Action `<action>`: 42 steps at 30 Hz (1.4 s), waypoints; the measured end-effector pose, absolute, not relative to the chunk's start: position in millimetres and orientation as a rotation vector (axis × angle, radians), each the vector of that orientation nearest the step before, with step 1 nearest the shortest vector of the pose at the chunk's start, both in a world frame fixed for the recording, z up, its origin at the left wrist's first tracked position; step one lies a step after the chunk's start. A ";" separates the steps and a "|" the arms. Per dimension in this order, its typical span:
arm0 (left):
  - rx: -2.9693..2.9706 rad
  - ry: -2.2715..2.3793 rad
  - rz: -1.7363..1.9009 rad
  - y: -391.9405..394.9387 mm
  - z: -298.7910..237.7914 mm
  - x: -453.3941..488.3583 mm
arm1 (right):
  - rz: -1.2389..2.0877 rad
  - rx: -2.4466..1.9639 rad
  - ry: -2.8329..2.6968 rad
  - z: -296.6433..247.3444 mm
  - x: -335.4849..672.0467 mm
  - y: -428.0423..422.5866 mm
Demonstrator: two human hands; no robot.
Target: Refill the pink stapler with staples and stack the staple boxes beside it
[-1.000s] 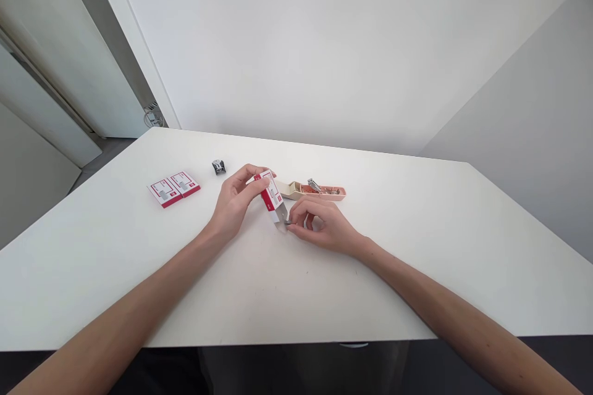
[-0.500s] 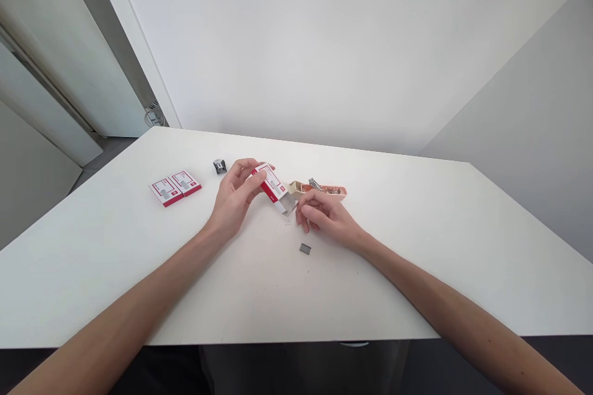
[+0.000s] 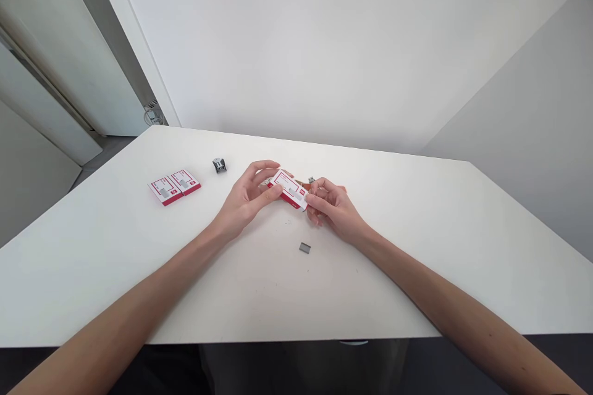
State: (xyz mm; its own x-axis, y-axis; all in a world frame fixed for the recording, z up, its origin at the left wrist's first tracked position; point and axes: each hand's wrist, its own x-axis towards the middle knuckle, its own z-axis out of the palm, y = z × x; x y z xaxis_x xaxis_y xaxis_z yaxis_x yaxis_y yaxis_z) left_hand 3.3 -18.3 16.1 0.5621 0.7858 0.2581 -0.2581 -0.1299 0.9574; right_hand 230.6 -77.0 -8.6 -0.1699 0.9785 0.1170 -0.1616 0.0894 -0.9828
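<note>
Between my two hands is a small red and white staple box point(image 3: 290, 187), tilted a little above the table. My left hand point(image 3: 252, 196) grips its left end, thumb on the front face. At the box's right end my right hand point(image 3: 331, 207) pinches with thumb and fingers. Behind the box and my right hand lies an orange stapler point(image 3: 343, 189), mostly hidden. A short grey strip of staples point(image 3: 304, 248) rests on the table in front of my hands.
Two more red and white staple boxes point(image 3: 167, 190) lie side by side on the left of the white table point(image 3: 393, 284). A small black staple remover point(image 3: 219, 165) sits behind them to the right. The wall point(image 3: 296, 49) borders the table's far edge.
My left hand has moved the box to the right and turned it flatter. My right hand has come to the box's end, where an open flap showed before; its fingers now close on it.
</note>
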 end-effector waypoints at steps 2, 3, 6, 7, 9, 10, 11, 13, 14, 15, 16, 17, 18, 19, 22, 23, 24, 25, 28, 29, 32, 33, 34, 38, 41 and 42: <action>1.486 0.460 0.901 -20.2 17.2 3.9 | 1.324 -0.938 -1.266 -9.2 231.1 -76.3; 1.509 0.455 0.874 -21.4 18.3 4.2 | 1.323 -0.938 -1.261 -9.2 231.2 -76.0; 1.551 0.459 0.818 -23.9 21.3 4.7 | 1.326 -0.930 -1.237 -8.7 231.4 -75.3; 1.554 0.468 0.818 -23.9 21.5 4.6 | 1.328 -0.929 -1.231 -8.4 231.3 -75.2; 1.541 0.508 0.857 -22.3 20.6 4.1 | 1.330 -0.929 -1.225 -7.6 230.8 -75.4; 1.527 0.539 0.897 -20.9 19.6 3.7 | 1.332 -0.927 -1.225 -7.3 230.5 -75.6; 1.512 0.576 0.949 -19.1 18.7 3.2 | 1.336 -0.922 -1.226 -6.9 230.2 -76.0; 1.502 0.673 1.067 -15.5 17.7 1.8 | 1.348 -0.913 -1.232 -6.7 229.9 -76.8; 1.519 0.736 1.134 -13.7 17.8 0.7 | 1.355 -0.910 -1.236 -6.8 229.9 -77.1; 1.555 0.811 1.201 -12.0 18.4 -0.9 | 1.361 -0.908 -1.242 -7.1 230.0 -77.5; 1.608 0.896 1.264 -10.3 19.3 -3.0 | 1.364 -0.906 -1.247 -7.5 230.3 -77.8; 1.669 0.984 1.321 -8.3 20.4 -5.7 | 1.367 -0.905 -1.253 -7.9 230.5 -78.0; 1.734 1.073 1.367 -5.9 21.4 -9.2 | 1.369 -0.905 -1.258 -8.3 230.7 -78.3; 1.799 1.160 1.399 -2.9 22.2 -13.4 | 1.372 -0.907 -1.264 -8.5 230.8 -78.6; 1.933 1.403 1.414 10.6 22.0 -29.8 | 1.385 -0.915 -1.289 -7.4 230.1 -79.9; 1.946 1.473 1.404 16.4 20.7 -36.0 | 1.387 -0.918 -1.299 -6.5 229.6 -80.4; 1.946 1.525 1.388 22.4 19.0 -42.2 | 1.385 -0.923 -1.310 -5.5 229.1 -80.8; 1.937 1.570 1.386 28.3 16.8 -48.1 | 1.382 -0.930 -1.320 -4.5 228.6 -81.2; 1.951 1.694 1.380 43.1 9.1 -61.4 | 1.368 -0.944 -1.345 -2.9 227.6 -81.8; 1.970 1.724 1.388 46.3 6.7 -64.0 | 1.361 -0.944 -1.357 -3.1 227.4 -82.1; 2.055 1.779 1.436 50.3 1.7 -66.9 | 1.321 -0.954 -1.438 -5.7 227.3 -83.9; 2.089 1.777 1.451 50.1 0.8 -66.6 | 1.291 -0.969 -1.485 -6.6 227.3 -84.8; 2.126 1.760 1.463 49.3 0.3 -65.7 | 1.246 -0.991 -1.544 -7.4 227.6 -85.9; 2.297 1.521 1.459 40.6 0.5 -55.9 | 0.969 -1.076 -1.881 -7.6 230.7 -88.0; 2.424 1.293 1.406 27.9 2.2 -41.9 | 0.788 -1.055 -2.130 -7.3 235.1 -86.0; 2.465 1.217 1.370 23.1 2.8 -36.7 | 0.727 -1.043 -2.199 -7.7 236.6 -85.0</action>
